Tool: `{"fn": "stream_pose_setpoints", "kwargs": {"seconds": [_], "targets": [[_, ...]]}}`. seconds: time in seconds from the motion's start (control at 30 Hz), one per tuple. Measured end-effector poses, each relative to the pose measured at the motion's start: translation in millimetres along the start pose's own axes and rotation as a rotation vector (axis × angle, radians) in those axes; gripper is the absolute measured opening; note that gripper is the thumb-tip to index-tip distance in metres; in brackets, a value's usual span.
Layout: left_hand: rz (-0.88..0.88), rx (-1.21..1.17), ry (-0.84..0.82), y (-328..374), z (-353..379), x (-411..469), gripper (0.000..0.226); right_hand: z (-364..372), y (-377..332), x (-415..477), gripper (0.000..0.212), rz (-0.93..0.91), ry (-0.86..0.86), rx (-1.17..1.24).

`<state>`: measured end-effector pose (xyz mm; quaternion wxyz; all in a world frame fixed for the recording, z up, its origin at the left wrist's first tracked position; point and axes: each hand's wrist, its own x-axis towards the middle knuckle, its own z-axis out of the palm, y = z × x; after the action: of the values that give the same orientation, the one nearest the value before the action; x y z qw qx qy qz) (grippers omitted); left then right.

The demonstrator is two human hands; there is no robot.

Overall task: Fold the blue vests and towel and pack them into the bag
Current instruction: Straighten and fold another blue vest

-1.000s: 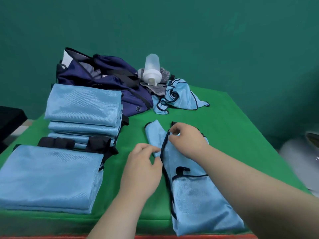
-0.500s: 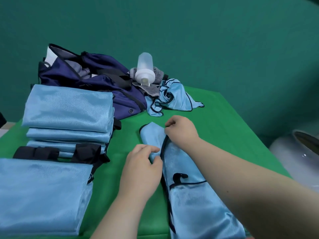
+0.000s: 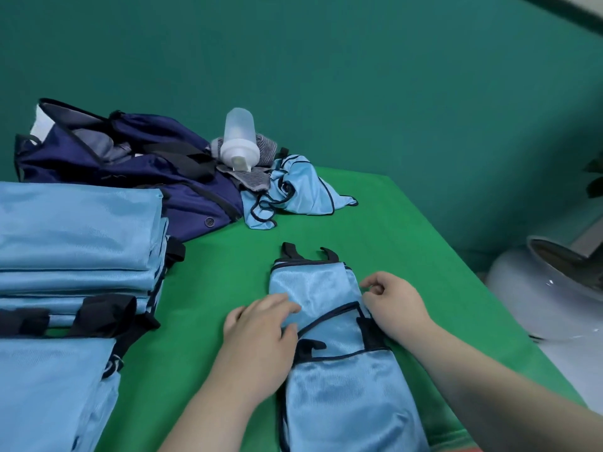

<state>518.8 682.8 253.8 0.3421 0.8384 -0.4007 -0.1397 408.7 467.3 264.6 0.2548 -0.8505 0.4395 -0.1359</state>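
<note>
A light blue vest (image 3: pixel 329 360) with dark trim lies folded lengthwise on the green table (image 3: pixel 408 243), its top end turned down. My left hand (image 3: pixel 261 334) rests flat on its left side, fingers spread over the folded flap. My right hand (image 3: pixel 394 305) sits at the vest's right edge with fingers loosely curled, touching the trim. A crumpled blue vest (image 3: pixel 293 194) lies farther back. The navy bag (image 3: pixel 130 164) lies open at the back left. Folded blue vests (image 3: pixel 78 236) are stacked at the left, with another folded pile (image 3: pixel 49 393) nearer me.
A white plastic bottle (image 3: pixel 238 138) lies on a grey striped cloth (image 3: pixel 257 171) beside the bag. A white round container (image 3: pixel 548 288) stands off the table at the right. Black straps (image 3: pixel 104 311) stick out of the left stack.
The vest's top straps have been folded down over its body. My left hand moved onto the flap and my right hand shifted to the right edge. The view panned right.
</note>
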Motion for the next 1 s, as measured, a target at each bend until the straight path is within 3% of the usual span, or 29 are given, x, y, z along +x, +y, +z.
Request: {"fn": "stream_pose_setpoints", "kwargs": {"seconds": [0.17, 0.4, 0.57, 0.77, 1.0], "targets": [[0.027, 0.033, 0.028, -3.5, 4.5, 9.4, 0.038, 3.5, -5.1, 15.7, 0.007, -0.079, -0.012, 0.053], [0.088, 0.101, -0.037, -5.0, 9.6, 34.9, 0.077, 14.6, -1.5, 21.9, 0.015, -0.126, -0.05, 0.065], [0.094, 0.125, -0.11, -1.2, 8.9, 48.1, 0.086, 11.9, 11.6, 18.5, 0.024, -0.142, -0.011, 0.129], [0.098, 0.088, -0.099, -3.0, 11.4, 52.0, 0.078, 14.3, 16.8, 20.7, 0.025, -0.163, -0.01, 0.159], [0.124, -0.122, 0.001, -8.8, -1.1, 39.1, 0.039, 3.6, 21.7, 6.5, 0.016, -0.079, -0.029, 0.527]]}}
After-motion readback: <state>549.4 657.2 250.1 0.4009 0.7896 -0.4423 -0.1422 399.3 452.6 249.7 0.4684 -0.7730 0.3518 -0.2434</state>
